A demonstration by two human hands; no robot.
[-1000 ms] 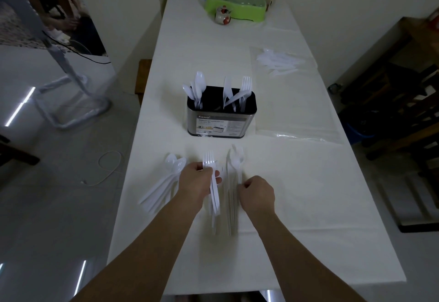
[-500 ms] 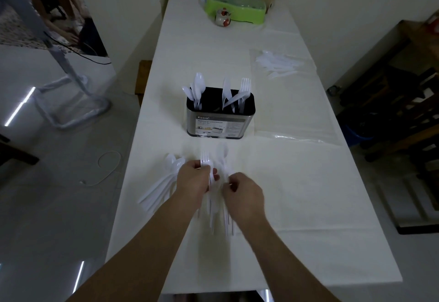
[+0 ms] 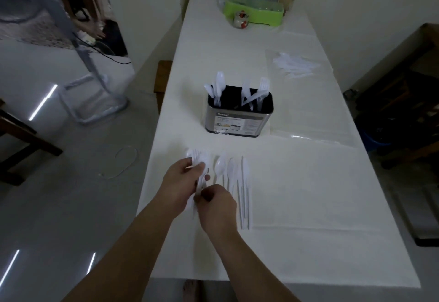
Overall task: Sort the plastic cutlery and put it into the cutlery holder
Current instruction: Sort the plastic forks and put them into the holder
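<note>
A metal cutlery holder (image 3: 238,121) with a black inside stands mid-table; white spoons rise from its left part, forks and a knife from its right. In front of it my left hand (image 3: 180,184) grips a bunch of white plastic cutlery (image 3: 198,159), heads pointing away from me. My right hand (image 3: 217,203) pinches the handles of that same bunch just below the left hand. To the right, loose white spoons and knives (image 3: 234,178) lie side by side on the white tablecloth (image 3: 308,195).
A clear plastic bag (image 3: 295,65) with more white cutlery lies at the back right. A green tray (image 3: 254,13), a small jar (image 3: 241,19), bottles and a teal caddy stand at the far end. The table's left edge is close to my left hand.
Both hands shifted left with the bunch; the right hand slid down onto its handles. Spoons and knives now lie uncovered to the right. The spoon pile seen at the left is no longer visible.
</note>
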